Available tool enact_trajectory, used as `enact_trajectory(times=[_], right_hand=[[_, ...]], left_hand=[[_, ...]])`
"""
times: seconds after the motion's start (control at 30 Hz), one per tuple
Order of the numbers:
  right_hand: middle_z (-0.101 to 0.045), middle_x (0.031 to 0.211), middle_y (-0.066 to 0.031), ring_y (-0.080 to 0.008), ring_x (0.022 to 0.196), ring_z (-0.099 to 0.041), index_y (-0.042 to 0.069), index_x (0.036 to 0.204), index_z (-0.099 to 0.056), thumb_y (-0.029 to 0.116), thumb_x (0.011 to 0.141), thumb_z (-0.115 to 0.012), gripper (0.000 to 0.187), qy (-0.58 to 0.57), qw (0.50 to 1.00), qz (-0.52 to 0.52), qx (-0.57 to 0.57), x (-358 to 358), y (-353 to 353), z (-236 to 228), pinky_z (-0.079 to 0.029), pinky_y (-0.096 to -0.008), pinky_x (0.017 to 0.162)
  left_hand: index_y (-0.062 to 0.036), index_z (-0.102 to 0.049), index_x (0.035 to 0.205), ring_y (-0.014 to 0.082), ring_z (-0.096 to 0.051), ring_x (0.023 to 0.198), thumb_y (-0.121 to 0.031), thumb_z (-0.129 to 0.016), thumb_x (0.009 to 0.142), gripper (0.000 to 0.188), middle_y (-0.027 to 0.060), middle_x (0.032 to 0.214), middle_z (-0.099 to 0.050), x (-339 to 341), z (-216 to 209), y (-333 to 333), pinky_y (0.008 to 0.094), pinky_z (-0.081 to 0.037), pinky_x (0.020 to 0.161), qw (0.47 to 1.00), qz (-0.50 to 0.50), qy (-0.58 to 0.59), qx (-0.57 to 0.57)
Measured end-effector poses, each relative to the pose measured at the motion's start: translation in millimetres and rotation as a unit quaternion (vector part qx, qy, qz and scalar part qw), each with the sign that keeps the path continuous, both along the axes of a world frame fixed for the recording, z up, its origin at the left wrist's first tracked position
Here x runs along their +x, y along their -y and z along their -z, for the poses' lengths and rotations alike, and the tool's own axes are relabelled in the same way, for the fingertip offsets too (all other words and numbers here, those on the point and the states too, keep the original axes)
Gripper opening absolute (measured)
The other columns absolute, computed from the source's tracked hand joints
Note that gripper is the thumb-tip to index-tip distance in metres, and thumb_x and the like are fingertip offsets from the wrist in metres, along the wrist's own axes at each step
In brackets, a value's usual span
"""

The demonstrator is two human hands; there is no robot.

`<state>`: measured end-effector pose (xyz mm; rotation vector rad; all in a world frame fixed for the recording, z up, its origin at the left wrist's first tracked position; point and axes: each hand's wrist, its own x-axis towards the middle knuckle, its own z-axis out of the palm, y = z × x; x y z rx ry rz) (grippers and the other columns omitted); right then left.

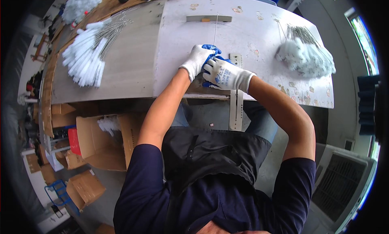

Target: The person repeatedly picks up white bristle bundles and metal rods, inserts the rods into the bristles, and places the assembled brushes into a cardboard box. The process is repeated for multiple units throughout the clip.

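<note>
Both my hands wear white knit gloves with blue coated palms and meet over the front middle of the table. My left hand (197,60) is closed, with a thin metal wire (215,33) rising from its fingertips toward the far side. Pressed up beside it, my right hand (225,74) has its fingers curled in; what they grip is hidden behind the glove. Under and beside the right hand runs a perforated metal strip (236,112), jutting past the table's front edge. Beyond the hands lies a grey bar (221,18) with a small orange-brown piece on it, near the wire's far end.
White wire-stemmed brushes lie in a fanned pile (86,56) at the left of the table (178,31). A fluffier bundle of white brushes (306,58) lies at the right. An open cardboard box (99,147) stands below left, holding white brush pieces.
</note>
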<state>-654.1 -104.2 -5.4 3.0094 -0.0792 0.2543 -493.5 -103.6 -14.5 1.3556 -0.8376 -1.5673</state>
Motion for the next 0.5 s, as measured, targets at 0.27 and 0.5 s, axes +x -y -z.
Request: enact_trajectory(times=[0.27,0.5], right_hand=[[-0.074,0.084,-0.0081,-0.0259,0.070,-0.072,0.013,0.080,-0.074,0.028,0.085,-0.063,0.019,-0.046,0.993,0.108,0.007,0.7,-31.9,-7.9,-0.050,-0.0418,0.057],[-0.076,0.088,-0.0132,-0.0275,0.080,-0.076,0.009,0.096,-0.077,0.021,0.091,-0.058,0.023,-0.130,0.923,0.332,0.145,10.6,-76.2,-30.7,-0.057,-0.0418,0.065]], left_hand=[[0.0004,-0.071,0.108,0.0121,-0.066,0.074,-0.009,-0.058,0.100,0.019,0.0058,0.091,-0.072,-8.4,3.5,-24.6,0.0265,-0.054,0.067,0.985,-0.130,0.047,-0.107],[-0.0030,-0.070,0.111,0.0134,-0.068,0.071,-0.014,-0.059,0.101,0.018,0.0070,0.090,-0.073,-15.0,18.3,-180.2,0.0274,-0.052,0.057,0.976,-0.202,0.031,-0.074]])
